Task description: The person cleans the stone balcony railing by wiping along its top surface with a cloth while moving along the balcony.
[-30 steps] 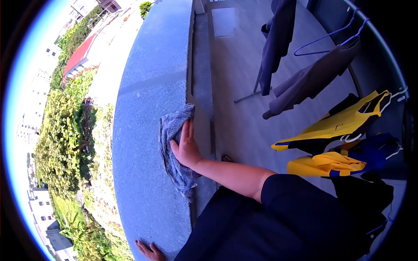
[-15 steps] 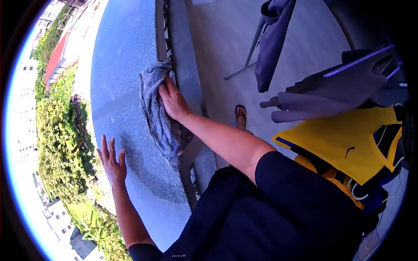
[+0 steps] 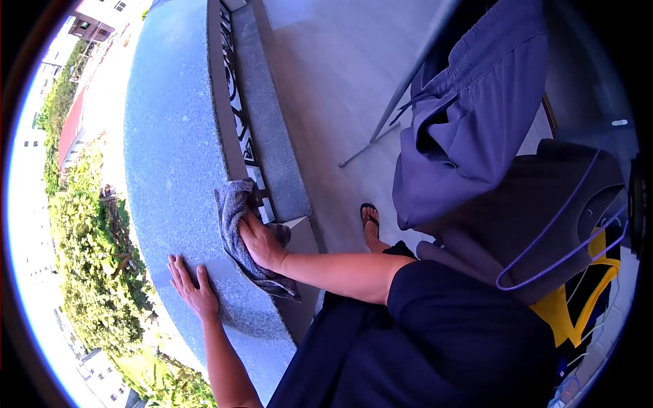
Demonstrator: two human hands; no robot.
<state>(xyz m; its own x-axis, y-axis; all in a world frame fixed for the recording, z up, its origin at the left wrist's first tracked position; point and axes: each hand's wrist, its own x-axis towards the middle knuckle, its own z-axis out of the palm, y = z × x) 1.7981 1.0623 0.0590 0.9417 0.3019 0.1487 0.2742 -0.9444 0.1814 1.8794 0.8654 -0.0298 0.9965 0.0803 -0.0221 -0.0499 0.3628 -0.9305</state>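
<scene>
A grey cloth (image 3: 235,231) lies bunched over the inner edge of the speckled stone ledge (image 3: 170,122), part of it hanging down the side. My right hand (image 3: 262,243) presses on it, the fingertips partly hidden in its folds. To the left, my left hand (image 3: 195,289) rests flat on the ledge near its outer edge, fingers spread, holding nothing. A darker, wet-looking patch (image 3: 248,319) shows on the stone below the two hands.
Grey-purple shorts (image 3: 469,115), a dark shirt (image 3: 524,211) on a purple hanger and a yellow garment (image 3: 558,313) hang at the right. A rack leg (image 3: 371,141) stands on the floor near my sandalled foot (image 3: 369,216). Trees and buildings lie beyond the ledge.
Over the last second both hands and the view have shifted along the ledge. My left hand, raised half a second ago, now lies on the stone. The hanging shorts appear closer.
</scene>
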